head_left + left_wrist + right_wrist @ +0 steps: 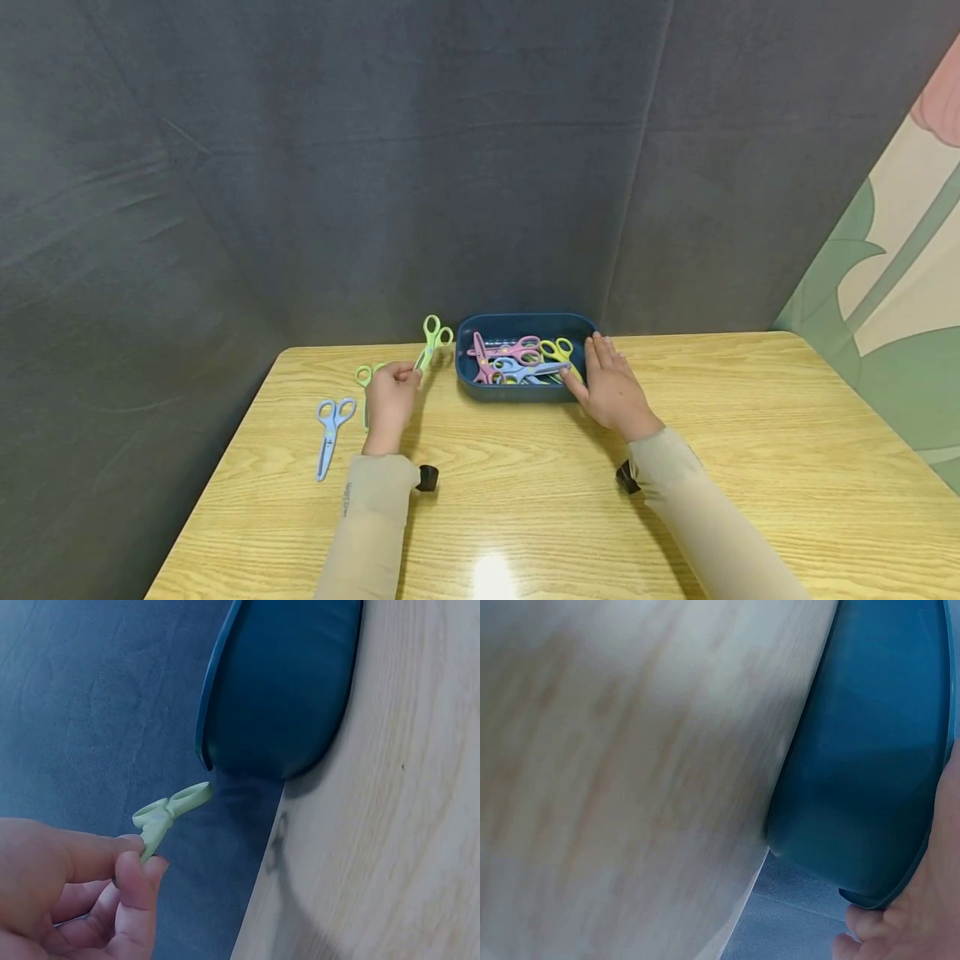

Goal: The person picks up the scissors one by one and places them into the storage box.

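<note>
My left hand (392, 402) pinches a pair of light green scissors (430, 343) by the blade end, handles pointing up and away. In the left wrist view the scissors (156, 823) hang above the table's far edge, just short of a dark blue bin (281, 690). My right hand (617, 390) rests on the right end of the bin (510, 393), fingers straight along the rim and thumb over the front edge. Inside lie several scissors: pink ones (527, 350), blue ones (534, 369) and yellow ones (558, 348).
Left of my left hand, blue scissors (328, 437) lie on the wooden table (517, 475). Another green pair (363, 377) is partly hidden behind that hand. A dark grey cloth (450, 167) hangs behind the table, and a flower-patterned panel (892, 242) stands at the right.
</note>
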`<action>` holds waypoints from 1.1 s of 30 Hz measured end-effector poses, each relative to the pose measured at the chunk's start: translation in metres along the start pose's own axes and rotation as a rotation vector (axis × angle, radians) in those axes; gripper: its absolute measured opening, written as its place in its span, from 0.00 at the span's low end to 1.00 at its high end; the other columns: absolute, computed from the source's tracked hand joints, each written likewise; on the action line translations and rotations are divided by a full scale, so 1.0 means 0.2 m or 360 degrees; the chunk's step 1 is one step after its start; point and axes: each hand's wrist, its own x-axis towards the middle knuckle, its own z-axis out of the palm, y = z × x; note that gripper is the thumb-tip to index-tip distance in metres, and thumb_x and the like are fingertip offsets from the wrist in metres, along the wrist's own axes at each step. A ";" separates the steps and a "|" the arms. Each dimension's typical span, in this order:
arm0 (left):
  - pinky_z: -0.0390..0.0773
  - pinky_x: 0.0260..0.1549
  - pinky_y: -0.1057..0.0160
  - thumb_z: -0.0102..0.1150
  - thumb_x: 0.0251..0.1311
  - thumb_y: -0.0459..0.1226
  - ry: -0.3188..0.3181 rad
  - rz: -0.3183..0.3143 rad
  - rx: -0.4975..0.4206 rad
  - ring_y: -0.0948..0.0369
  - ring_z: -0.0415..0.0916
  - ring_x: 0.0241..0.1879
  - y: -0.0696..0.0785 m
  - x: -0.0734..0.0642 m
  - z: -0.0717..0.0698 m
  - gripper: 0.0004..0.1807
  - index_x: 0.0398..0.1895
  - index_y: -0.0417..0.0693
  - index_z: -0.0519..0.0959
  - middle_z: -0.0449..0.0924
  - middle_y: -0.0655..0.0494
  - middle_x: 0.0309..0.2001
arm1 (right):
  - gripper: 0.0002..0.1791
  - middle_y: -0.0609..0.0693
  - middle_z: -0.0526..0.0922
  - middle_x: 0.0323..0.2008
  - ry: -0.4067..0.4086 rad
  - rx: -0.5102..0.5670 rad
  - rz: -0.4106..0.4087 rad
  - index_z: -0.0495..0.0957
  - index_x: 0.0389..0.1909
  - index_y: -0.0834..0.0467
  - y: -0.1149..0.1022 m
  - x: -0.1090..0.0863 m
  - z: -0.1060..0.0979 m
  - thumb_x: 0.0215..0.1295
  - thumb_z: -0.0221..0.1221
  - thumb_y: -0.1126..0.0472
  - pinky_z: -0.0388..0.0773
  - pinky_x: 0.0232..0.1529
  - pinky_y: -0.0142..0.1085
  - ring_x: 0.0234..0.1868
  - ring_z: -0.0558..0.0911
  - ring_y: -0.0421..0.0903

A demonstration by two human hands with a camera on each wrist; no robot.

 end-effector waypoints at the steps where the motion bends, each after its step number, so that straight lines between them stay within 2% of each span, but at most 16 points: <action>1: 0.74 0.24 0.66 0.62 0.68 0.32 0.0013 0.0016 -0.0026 0.54 0.82 0.30 0.00 0.00 0.00 0.12 0.48 0.32 0.85 0.87 0.42 0.37 | 0.46 0.72 0.45 0.77 -0.0004 0.0002 0.0003 0.48 0.75 0.77 0.00 0.00 0.00 0.80 0.42 0.39 0.44 0.76 0.60 0.78 0.44 0.68; 5: 0.76 0.25 0.69 0.62 0.67 0.31 0.0031 0.0042 -0.0132 0.47 0.86 0.34 0.02 -0.01 0.02 0.11 0.47 0.31 0.85 0.87 0.40 0.37 | 0.46 0.73 0.45 0.77 -0.0010 0.0021 0.0005 0.48 0.75 0.78 0.00 -0.01 0.00 0.80 0.43 0.40 0.43 0.76 0.60 0.78 0.44 0.68; 8: 0.76 0.26 0.71 0.62 0.67 0.30 -0.0010 0.0028 -0.0226 0.43 0.86 0.36 0.03 -0.01 0.03 0.11 0.47 0.30 0.84 0.87 0.38 0.37 | 0.45 0.73 0.45 0.77 -0.0012 0.0031 -0.0001 0.48 0.75 0.78 -0.01 -0.01 -0.01 0.80 0.44 0.41 0.43 0.75 0.61 0.78 0.44 0.69; 16: 0.79 0.32 0.73 0.61 0.67 0.29 -0.0153 -0.0054 -0.0448 0.45 0.86 0.38 0.05 -0.03 0.09 0.12 0.49 0.29 0.84 0.86 0.39 0.38 | 0.45 0.72 0.44 0.77 -0.0036 0.0037 0.0010 0.47 0.75 0.78 -0.01 -0.01 -0.01 0.80 0.43 0.41 0.42 0.76 0.60 0.78 0.43 0.68; 21: 0.79 0.33 0.73 0.62 0.66 0.29 -0.0200 -0.0100 -0.0580 0.45 0.85 0.39 0.05 -0.04 0.12 0.12 0.48 0.29 0.83 0.86 0.38 0.38 | 0.45 0.72 0.43 0.78 -0.0040 0.0034 0.0013 0.46 0.75 0.77 -0.01 0.00 -0.01 0.80 0.43 0.41 0.42 0.76 0.60 0.78 0.43 0.69; 25: 0.82 0.35 0.71 0.63 0.65 0.28 -0.0222 -0.0127 -0.0644 0.47 0.85 0.38 0.05 -0.04 0.15 0.12 0.47 0.28 0.83 0.86 0.37 0.38 | 0.46 0.72 0.42 0.78 -0.0046 0.0033 0.0015 0.46 0.75 0.77 -0.01 0.00 -0.01 0.80 0.43 0.41 0.42 0.76 0.60 0.78 0.42 0.68; 33: 0.85 0.44 0.58 0.64 0.65 0.29 -0.0258 -0.0177 -0.0701 0.49 0.85 0.38 0.04 -0.05 0.18 0.13 0.49 0.27 0.82 0.84 0.31 0.44 | 0.46 0.72 0.43 0.78 -0.0052 0.0040 0.0015 0.45 0.76 0.77 -0.01 0.00 -0.01 0.80 0.43 0.41 0.42 0.76 0.60 0.78 0.42 0.68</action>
